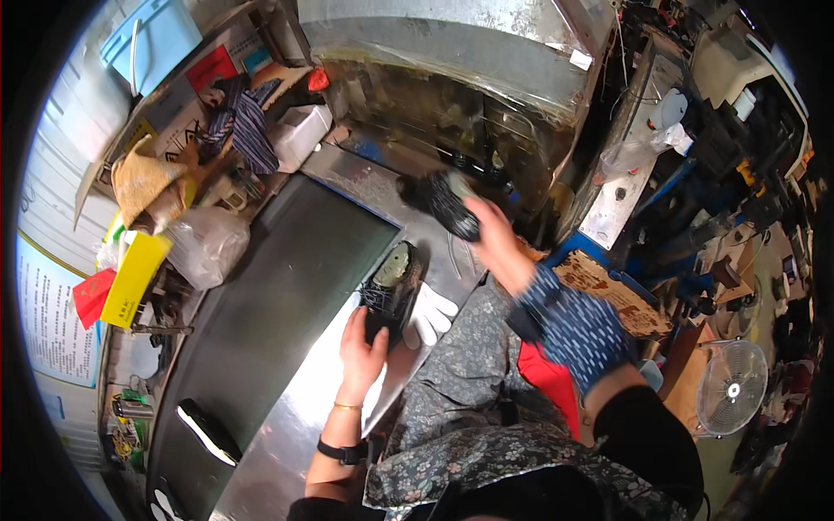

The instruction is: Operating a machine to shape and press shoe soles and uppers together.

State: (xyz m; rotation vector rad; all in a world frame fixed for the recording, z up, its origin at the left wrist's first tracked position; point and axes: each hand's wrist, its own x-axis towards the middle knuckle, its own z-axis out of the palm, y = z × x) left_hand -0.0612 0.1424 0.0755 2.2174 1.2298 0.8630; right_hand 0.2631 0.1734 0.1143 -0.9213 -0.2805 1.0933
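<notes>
Your left hand (360,352) clasps the near end of a black shoe (402,282), frame centre, likely steadying it; your right hand (499,239) grips a blurred dark shoe (441,205), upper centre, presumably keeping it clear.

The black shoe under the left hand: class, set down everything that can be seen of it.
The black shoe has a dark upper with thin, light, lace-like strands across it and a pale grey-green patch toward its far end. Its exact material is unclear. It points away from the wearer, slightly to the right, beside the dark belt. The left hand has its fingers on the near end, hiding part of it. A white glove lies along its right side.
</notes>
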